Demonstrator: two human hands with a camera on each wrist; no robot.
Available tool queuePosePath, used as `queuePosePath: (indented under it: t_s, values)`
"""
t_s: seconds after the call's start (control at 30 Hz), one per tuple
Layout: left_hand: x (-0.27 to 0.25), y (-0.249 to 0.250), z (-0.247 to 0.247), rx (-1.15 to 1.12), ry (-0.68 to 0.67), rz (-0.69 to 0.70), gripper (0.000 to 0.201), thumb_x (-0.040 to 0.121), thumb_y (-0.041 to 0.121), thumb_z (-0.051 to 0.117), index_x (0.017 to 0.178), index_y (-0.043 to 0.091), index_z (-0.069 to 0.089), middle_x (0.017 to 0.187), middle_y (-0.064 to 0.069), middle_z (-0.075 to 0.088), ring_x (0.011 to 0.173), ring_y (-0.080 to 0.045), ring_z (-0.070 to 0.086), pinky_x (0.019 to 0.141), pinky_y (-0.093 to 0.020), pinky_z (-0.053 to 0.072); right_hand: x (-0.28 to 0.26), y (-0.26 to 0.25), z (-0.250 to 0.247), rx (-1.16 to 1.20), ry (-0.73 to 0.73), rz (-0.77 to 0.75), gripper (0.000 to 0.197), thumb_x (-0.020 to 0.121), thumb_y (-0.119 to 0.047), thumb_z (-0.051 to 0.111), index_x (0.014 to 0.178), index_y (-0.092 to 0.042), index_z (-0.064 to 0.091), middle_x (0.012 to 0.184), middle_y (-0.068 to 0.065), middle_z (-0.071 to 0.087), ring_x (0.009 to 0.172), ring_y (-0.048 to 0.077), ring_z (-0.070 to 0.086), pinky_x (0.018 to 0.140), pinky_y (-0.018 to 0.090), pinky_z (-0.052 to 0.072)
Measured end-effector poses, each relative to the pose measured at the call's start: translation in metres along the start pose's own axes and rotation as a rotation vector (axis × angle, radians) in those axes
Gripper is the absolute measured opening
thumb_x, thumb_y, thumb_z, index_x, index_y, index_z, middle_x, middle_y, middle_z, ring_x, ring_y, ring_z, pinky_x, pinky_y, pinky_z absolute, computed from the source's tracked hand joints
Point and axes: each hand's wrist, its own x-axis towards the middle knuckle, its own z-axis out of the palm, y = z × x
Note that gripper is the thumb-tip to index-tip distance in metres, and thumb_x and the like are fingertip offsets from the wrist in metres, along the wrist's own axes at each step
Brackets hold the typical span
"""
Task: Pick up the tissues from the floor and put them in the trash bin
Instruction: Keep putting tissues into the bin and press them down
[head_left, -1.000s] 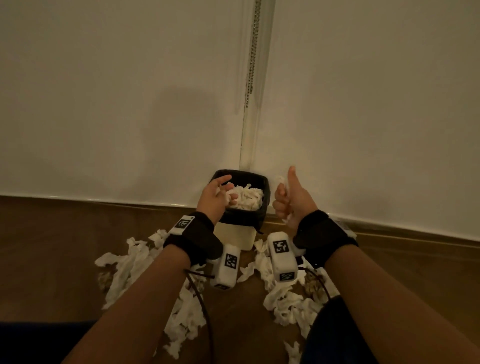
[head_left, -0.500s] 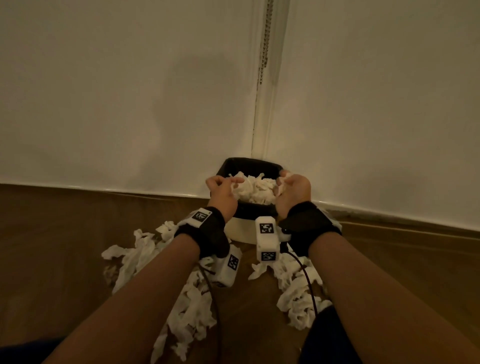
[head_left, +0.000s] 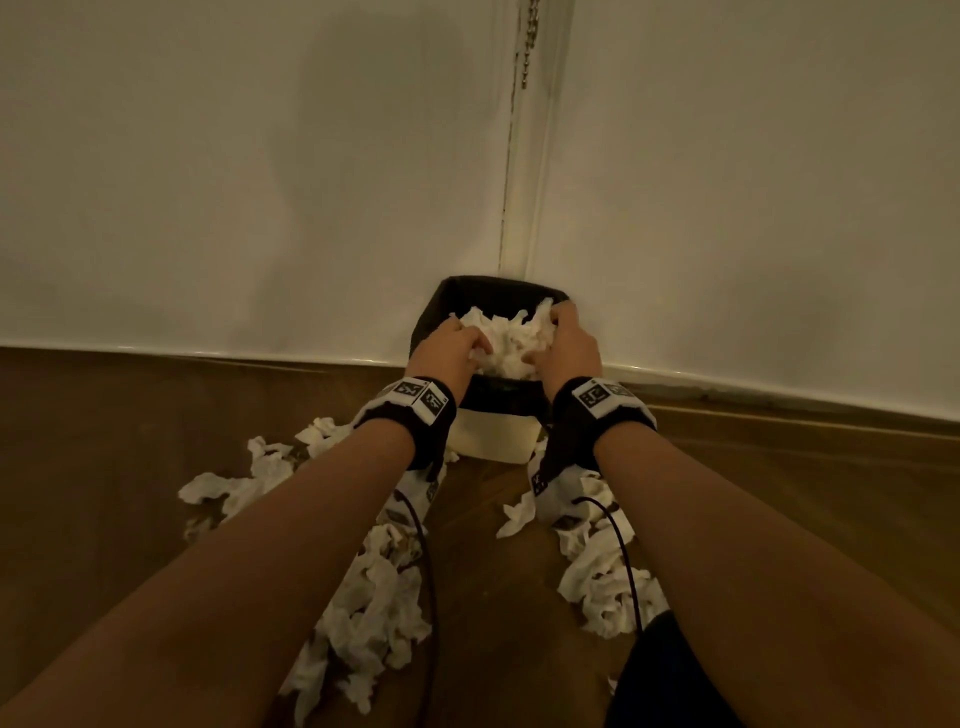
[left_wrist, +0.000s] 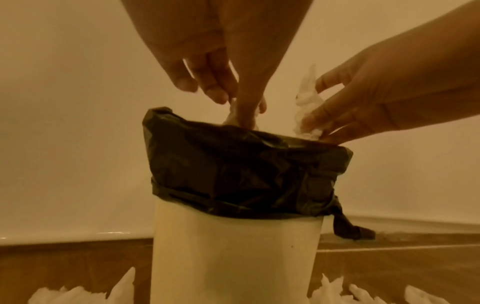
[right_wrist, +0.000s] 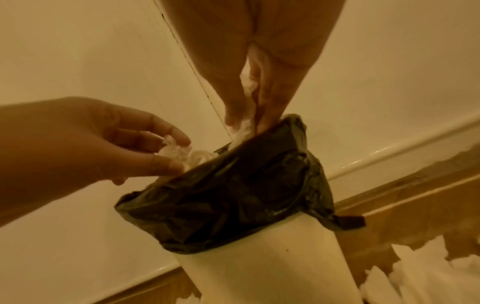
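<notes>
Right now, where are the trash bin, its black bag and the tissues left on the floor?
trash bin (left_wrist: 233, 257), left wrist view, on its pale front wall.
black bag (left_wrist: 241, 168), left wrist view, on the folded-over collar.
floor tissues (head_left: 374, 608), head view, on the left pile's middle.

We cannot see inside the trash bin (left_wrist: 233, 257) from either wrist view; its base is cut off, and the floor tissues (left_wrist: 122, 288) run past the lower edges.

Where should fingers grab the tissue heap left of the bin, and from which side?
Judgement: take the tissue heap at its tall crumpled middle, from straight above with spread fingers. It lies loose on the wooden floor, so a side approach would likely only push it; a cable crosses its right edge.
</notes>
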Motion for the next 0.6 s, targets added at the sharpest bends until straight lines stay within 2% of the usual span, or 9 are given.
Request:
queuePosePath:
  t_s: [0.07,0.13,0.2,0.27,0.3,0.33,0.43,0.53,0.6]
  values:
    - [0.002,0.000,0.005,0.064,-0.077,0.021,0.026,0.093,0.013,0.048,0.115,0.014,0.063,0.125,-0.010,0.045,0.111,-0.027,0.050,0.094,-0.031,0.040,0.002,-0.003,0.004,-0.199,-0.120,-0.018,0.038,0.085,-0.011,0.065,0.120,-0.006,0.052,0.117,0.016,0.059,0.107,0.031,0.058,0.087,0.036,0.047]
    - [0.001,0.002,0.008,0.173,-0.162,0.067,0.029,0.096,0.018,0.044,0.120,0.016,0.060,0.125,-0.010,0.045,0.109,-0.028,0.051,0.094,-0.035,0.042,0.004,-0.008,0.011,-0.342,-0.198,-0.031,0.031,0.092,-0.013,0.057,0.121,-0.005,0.058,0.128,0.015,0.051,0.114,0.030,0.054,0.095,0.034,0.045]
    - [-0.003,0.004,0.011,0.290,-0.215,0.096,0.032,0.098,0.021,0.037,0.123,0.022,0.057,0.122,-0.008,0.051,0.109,-0.026,0.052,0.094,-0.038,0.038,-0.002,-0.008,0.019,-0.425,-0.270,-0.096,0.028,0.097,-0.016,0.045,0.120,-0.004,0.056,0.126,0.015,0.051,0.112,0.030,0.055,0.094,0.036,0.046]
    - [-0.007,0.003,0.013,0.316,-0.205,0.066,0.034,0.097,0.022,0.031,0.121,0.026,0.055,0.119,-0.003,0.058,0.112,-0.022,0.051,0.103,-0.040,0.026,-0.008,-0.005,0.025,-0.556,-0.350,-0.155,0.029,0.099,-0.022,0.035,0.104,-0.004,0.057,0.118,0.015,0.058,0.104,0.030,0.057,0.089,0.036,0.047]
    - [-0.010,0.001,0.013,0.287,-0.170,0.053,0.034,0.096,0.022,0.031,0.122,0.027,0.053,0.120,-0.001,0.058,0.114,-0.020,0.050,0.105,-0.041,0.020,-0.010,-0.004,0.027,-0.625,-0.377,-0.172,0.033,0.099,-0.026,0.032,0.090,-0.007,0.057,0.113,0.014,0.061,0.100,0.028,0.057,0.089,0.036,0.044]
    - [-0.014,-0.003,0.011,0.237,-0.116,0.046,0.036,0.094,0.020,0.033,0.123,0.028,0.052,0.122,0.002,0.057,0.117,-0.018,0.048,0.105,-0.042,0.017,-0.013,-0.004,0.026,-0.678,-0.383,-0.188,0.037,0.099,-0.030,0.029,0.085,-0.010,0.057,0.110,0.013,0.062,0.099,0.028,0.057,0.093,0.038,0.039]
    - [-0.035,-0.024,0.002,0.060,0.078,0.028,0.038,0.092,0.017,0.037,0.124,0.033,0.050,0.127,0.005,0.051,0.121,-0.016,0.041,0.101,-0.040,0.017,-0.011,-0.009,0.021,-0.840,-0.320,-0.236,0.042,0.097,-0.035,0.029,0.111,-0.010,0.060,0.122,0.011,0.058,0.116,0.029,0.049,0.104,0.043,0.028]
    - [-0.061,-0.053,-0.008,-0.032,0.211,-0.038,0.034,0.093,0.019,0.036,0.118,0.036,0.052,0.118,0.007,0.053,0.115,-0.015,0.044,0.095,-0.037,0.020,-0.014,-0.018,0.020,-0.861,-0.125,-0.323,0.038,0.095,-0.033,0.035,0.111,-0.010,0.061,0.122,0.011,0.056,0.119,0.030,0.045,0.104,0.045,0.028]
    - [-0.077,-0.070,-0.013,-0.040,0.232,-0.122,0.029,0.096,0.024,0.035,0.116,0.035,0.053,0.112,0.007,0.056,0.111,-0.016,0.048,0.094,-0.036,0.022,-0.021,-0.028,0.024,-0.790,0.009,-0.404,0.037,0.095,-0.031,0.037,0.110,-0.009,0.061,0.119,0.011,0.057,0.117,0.030,0.045,0.100,0.044,0.031]
